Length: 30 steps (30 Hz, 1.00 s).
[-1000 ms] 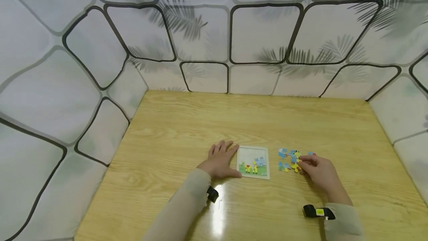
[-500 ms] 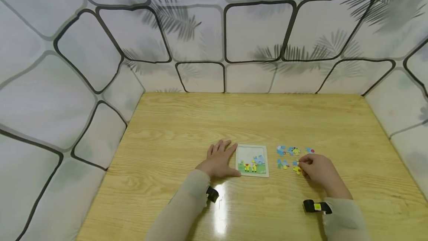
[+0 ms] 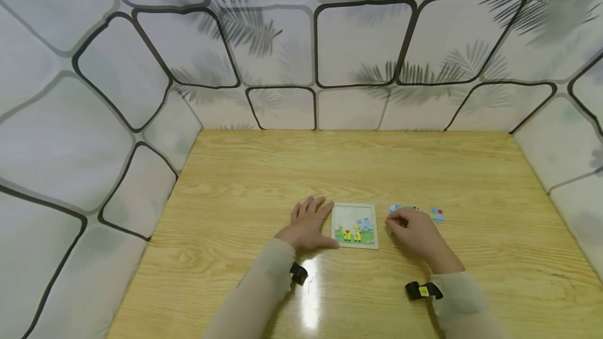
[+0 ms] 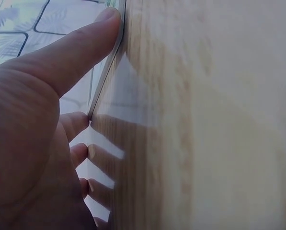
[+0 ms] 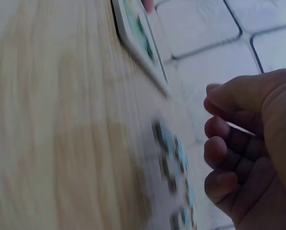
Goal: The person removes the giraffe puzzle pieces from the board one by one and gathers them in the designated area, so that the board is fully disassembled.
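Note:
A small square jigsaw board (image 3: 348,216) with a pale rim lies on the table, animals and green ground filling its lower half. My left hand (image 3: 306,232) lies spread at its left side. In the left wrist view, the thumb (image 4: 85,52) and forefinger touch the board's edge (image 4: 102,79). My right hand (image 3: 418,234) hovers over loose jigsaw pieces, right of the board, and hides several of them. Curled fingers and a thumb brought close together show in the right wrist view, with no piece visible between them. Blurred pieces (image 5: 166,139) lie beneath that hand.
A blue piece with a red dot (image 3: 438,215) lies beyond the right hand. Another blue piece (image 3: 394,207) shows above its fingertips. Patterned fabric walls (image 3: 363,46) enclose the wooden table (image 3: 264,171) at the back and sides.
My right hand shifts left, from the yellow piece toward the leftmost pieces, covering several of them. Earlier, its fingertips spread the right-hand pieces apart. My left hand stays beside the board.

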Available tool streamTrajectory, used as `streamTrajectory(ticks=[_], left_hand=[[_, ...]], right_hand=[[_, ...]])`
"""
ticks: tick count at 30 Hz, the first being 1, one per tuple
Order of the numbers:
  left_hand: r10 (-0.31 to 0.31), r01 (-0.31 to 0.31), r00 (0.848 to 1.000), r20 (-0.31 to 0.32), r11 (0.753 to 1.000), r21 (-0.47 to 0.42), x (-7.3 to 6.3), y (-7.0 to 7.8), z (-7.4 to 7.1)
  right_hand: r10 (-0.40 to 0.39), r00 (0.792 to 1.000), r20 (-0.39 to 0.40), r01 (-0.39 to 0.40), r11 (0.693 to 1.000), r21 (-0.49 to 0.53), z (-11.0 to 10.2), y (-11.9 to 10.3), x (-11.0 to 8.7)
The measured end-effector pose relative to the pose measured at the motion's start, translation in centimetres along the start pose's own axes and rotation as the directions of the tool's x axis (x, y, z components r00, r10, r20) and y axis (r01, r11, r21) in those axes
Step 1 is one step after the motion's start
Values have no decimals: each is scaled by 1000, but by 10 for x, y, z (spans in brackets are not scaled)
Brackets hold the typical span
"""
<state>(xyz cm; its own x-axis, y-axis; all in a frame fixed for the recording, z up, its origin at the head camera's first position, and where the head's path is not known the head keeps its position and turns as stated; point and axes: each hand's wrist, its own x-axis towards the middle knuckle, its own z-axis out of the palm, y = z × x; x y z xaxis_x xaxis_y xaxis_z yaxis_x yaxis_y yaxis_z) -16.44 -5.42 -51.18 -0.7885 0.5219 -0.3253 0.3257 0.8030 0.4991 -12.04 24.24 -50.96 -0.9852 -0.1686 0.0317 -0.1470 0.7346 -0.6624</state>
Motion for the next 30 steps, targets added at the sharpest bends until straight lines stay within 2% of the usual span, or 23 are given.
streamTrajectory(ticks=[3, 6, 10, 15, 22, 30], left_hand=[[2, -2, 1000, -1, 1000, 2, 0, 1, -1], [-3, 3, 1000, 1, 1000, 3, 0, 2, -1], [-15, 15, 1000, 4, 1000, 11, 0, 3, -1], [-20, 20, 1000, 2, 1000, 12, 0, 2, -1], [-22, 22, 1000, 9, 1000, 13, -1, 3, -4], [-24, 24, 1000, 10, 1000, 12, -1, 4, -3]], right_hand=[[-114, 993, 36, 116, 992, -48, 12, -12, 9], [-209, 974, 91, 219, 968, -123, 22, -22, 17], [-270, 954, 132, 294, 929, -225, 33, -30, 23], [-245, 959, 142, 278, 913, -297, 41, -33, 24], [-234, 962, 142, 267, 915, -302, 42, -33, 22], [-210, 971, 115, 229, 953, -197, 40, -29, 19]])
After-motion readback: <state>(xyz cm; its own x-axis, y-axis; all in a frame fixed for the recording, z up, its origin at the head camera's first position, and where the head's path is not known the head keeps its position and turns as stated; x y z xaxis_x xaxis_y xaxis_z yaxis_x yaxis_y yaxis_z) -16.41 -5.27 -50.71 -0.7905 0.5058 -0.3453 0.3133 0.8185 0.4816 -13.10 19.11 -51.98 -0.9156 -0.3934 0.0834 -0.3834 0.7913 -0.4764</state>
